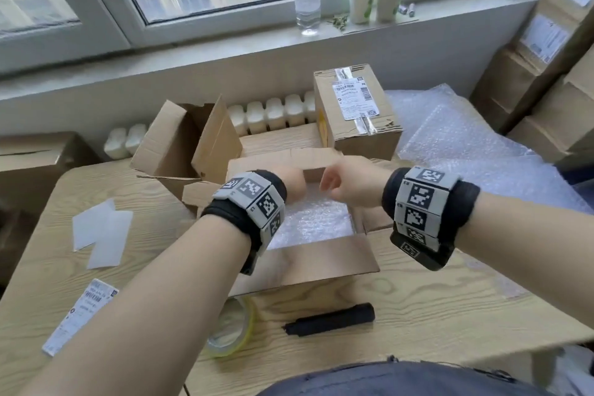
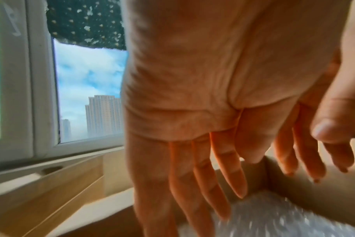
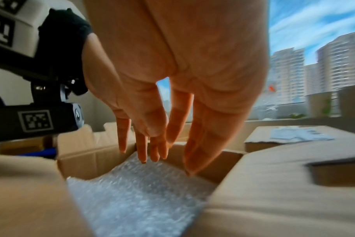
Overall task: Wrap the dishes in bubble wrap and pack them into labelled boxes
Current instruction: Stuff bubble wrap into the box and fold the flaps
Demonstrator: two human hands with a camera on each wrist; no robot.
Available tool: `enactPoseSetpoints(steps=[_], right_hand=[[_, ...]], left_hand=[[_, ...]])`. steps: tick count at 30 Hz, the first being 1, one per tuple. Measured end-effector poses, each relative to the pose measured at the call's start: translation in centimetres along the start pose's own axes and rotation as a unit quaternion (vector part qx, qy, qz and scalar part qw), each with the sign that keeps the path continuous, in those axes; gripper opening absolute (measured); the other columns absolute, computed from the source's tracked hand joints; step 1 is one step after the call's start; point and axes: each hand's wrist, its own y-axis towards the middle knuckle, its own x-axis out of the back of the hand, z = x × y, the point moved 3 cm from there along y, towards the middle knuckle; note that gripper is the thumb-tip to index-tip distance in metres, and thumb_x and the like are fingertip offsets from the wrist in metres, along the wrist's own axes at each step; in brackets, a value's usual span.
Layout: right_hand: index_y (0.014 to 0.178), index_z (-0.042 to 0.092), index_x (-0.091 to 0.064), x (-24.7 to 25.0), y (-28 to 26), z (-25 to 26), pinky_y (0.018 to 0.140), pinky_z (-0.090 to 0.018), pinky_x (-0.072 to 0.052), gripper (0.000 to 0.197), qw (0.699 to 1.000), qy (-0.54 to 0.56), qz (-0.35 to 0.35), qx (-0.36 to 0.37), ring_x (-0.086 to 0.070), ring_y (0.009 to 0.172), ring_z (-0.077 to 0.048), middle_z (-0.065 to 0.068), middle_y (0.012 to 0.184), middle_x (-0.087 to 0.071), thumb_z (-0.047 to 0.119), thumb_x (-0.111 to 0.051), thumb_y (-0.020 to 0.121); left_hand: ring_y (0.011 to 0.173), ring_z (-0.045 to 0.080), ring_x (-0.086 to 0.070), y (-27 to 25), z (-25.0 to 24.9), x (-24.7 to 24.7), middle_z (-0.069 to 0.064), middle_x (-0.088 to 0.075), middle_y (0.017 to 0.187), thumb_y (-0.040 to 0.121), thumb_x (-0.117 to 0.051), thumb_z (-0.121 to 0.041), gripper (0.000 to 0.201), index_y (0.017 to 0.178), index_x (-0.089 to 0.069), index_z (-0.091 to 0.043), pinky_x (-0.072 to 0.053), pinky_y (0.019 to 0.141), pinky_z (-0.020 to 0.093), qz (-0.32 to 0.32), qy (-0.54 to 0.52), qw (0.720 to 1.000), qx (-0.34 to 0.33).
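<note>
An open cardboard box (image 1: 321, 264) stands in the middle of the wooden table, and bubble wrap (image 1: 308, 219) covers its inside. No bare dish shows. My left hand (image 1: 294, 183) and right hand (image 1: 340, 183) hover close together above the far part of the box. In the left wrist view my left hand (image 2: 213, 184) points straight fingers down at the bubble wrap (image 2: 274, 216) and holds nothing. In the right wrist view my right hand (image 3: 158, 144) hangs with loose fingers just above the bubble wrap (image 3: 140, 192), also holding nothing.
A sealed labelled box (image 1: 356, 109) sits behind, an empty torn-open box (image 1: 183, 141) at back left. Loose bubble wrap sheets (image 1: 466, 151) cover the right. Tape roll (image 1: 231, 328), black tool (image 1: 331, 320), printed label (image 1: 80, 315) and white papers (image 1: 103, 231) lie near me.
</note>
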Motion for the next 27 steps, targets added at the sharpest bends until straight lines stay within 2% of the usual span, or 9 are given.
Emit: enactPoseSetpoints(steps=[2,4,6,9,13,15,17,21,27], right_hand=[[0.092,0.016,-0.069,2.2,-1.4,-2.7,0.076,-0.025,-0.049,0.019,0.994,0.074,-0.078,-0.036,-0.057,0.083,-0.013,0.006,0.084,-0.059,0.007,-0.053,0.089],[0.086,0.016,-0.069,3.6,-3.0,-6.3,0.069,-0.022,-0.046,0.019,0.984,0.096,-0.127,-0.079,-0.057,0.079,-0.013,0.004,0.08,-0.061,0.006,-0.052,0.088],[0.089,0.014,-0.07,3.7,-4.5,-10.9,0.075,-0.023,-0.045,0.018,0.979,0.068,-0.136,-0.132,-0.059,0.09,-0.017,0.0,0.091,-0.065,0.01,-0.052,0.088],[0.102,0.012,-0.066,1.3,-7.0,-18.7,0.082,-0.029,-0.048,0.02,0.969,0.031,-0.087,-0.231,-0.059,0.1,-0.023,-0.005,0.108,-0.065,0.015,-0.052,0.088],[0.126,0.015,-0.046,-2.4,-9.8,-26.4,0.098,-0.042,-0.043,0.053,0.942,-0.016,-0.024,-0.335,-0.044,0.122,-0.033,-0.009,0.132,-0.045,0.038,-0.062,0.081],[0.137,0.022,-0.035,-3.6,-10.8,-28.8,0.101,-0.043,-0.04,0.07,0.939,-0.011,-0.014,-0.343,-0.033,0.129,-0.035,-0.007,0.141,-0.033,0.041,-0.067,0.078],[0.144,0.028,-0.025,-4.5,-11.5,-30.3,0.101,-0.043,-0.037,0.076,0.943,-0.014,-0.008,-0.331,-0.028,0.132,-0.035,-0.005,0.144,-0.029,0.033,-0.066,0.08],[0.131,0.02,-0.043,-5.4,-11.7,-31.9,0.098,-0.041,-0.039,0.042,0.944,-0.061,-0.058,-0.318,-0.035,0.126,-0.031,-0.005,0.133,-0.039,0.007,-0.044,0.092],[0.124,0.014,-0.052,-4.5,-11.5,-32.8,0.095,-0.036,-0.04,0.034,0.953,-0.062,-0.044,-0.294,-0.034,0.128,-0.029,-0.003,0.129,-0.045,0.006,-0.042,0.092]], left_hand=[[0.123,0.027,-0.05,0.1,-2.3,2.0,0.011,-0.054,0.134,0.098,-0.036,-0.008,0.037,0.129,-0.055,-0.007,-0.04,0.099,0.033,-0.047,-0.018,0.999,-0.017],[0.115,0.029,-0.055,0.4,-5.2,3.7,0.012,-0.061,0.124,0.095,-0.037,-0.007,0.035,0.12,-0.062,-0.006,-0.046,0.094,0.035,-0.09,-0.062,0.993,-0.04],[0.109,0.028,-0.058,0.9,-8.5,5.0,0.01,-0.065,0.115,0.094,-0.037,-0.009,0.034,0.114,-0.065,-0.008,-0.049,0.091,0.035,-0.115,-0.106,0.985,-0.07],[0.104,0.024,-0.058,1.0,-14.5,5.8,0.0,-0.062,0.106,0.093,-0.038,-0.007,0.033,0.11,-0.066,-0.013,-0.048,0.084,0.029,-0.118,-0.131,0.977,-0.122],[0.105,0.024,-0.06,2.1,-21.2,4.4,0.006,-0.066,0.113,0.092,-0.038,-0.005,0.035,0.107,-0.068,-0.017,-0.05,0.09,0.034,-0.062,-0.125,0.976,-0.164],[0.109,0.027,-0.058,3.1,-23.2,3.6,0.008,-0.065,0.116,0.091,-0.038,-0.006,0.036,0.104,-0.068,-0.021,-0.05,0.09,0.037,-0.04,-0.105,0.981,-0.159],[0.106,0.026,-0.06,4.0,-24.7,3.0,0.008,-0.066,0.116,0.091,-0.038,-0.006,0.035,0.104,-0.067,-0.021,-0.051,0.089,0.037,-0.026,-0.098,0.983,-0.154],[0.105,0.024,-0.061,5.3,-26.2,1.7,0.009,-0.064,0.118,0.092,-0.039,-0.006,0.035,0.109,-0.067,-0.017,-0.051,0.09,0.034,0.002,-0.092,0.986,-0.137],[0.099,0.024,-0.063,6.3,-27.3,0.7,0.009,-0.068,0.108,0.092,-0.04,-0.006,0.031,0.103,-0.067,-0.017,-0.052,0.086,0.033,0.017,-0.12,0.987,-0.11]])
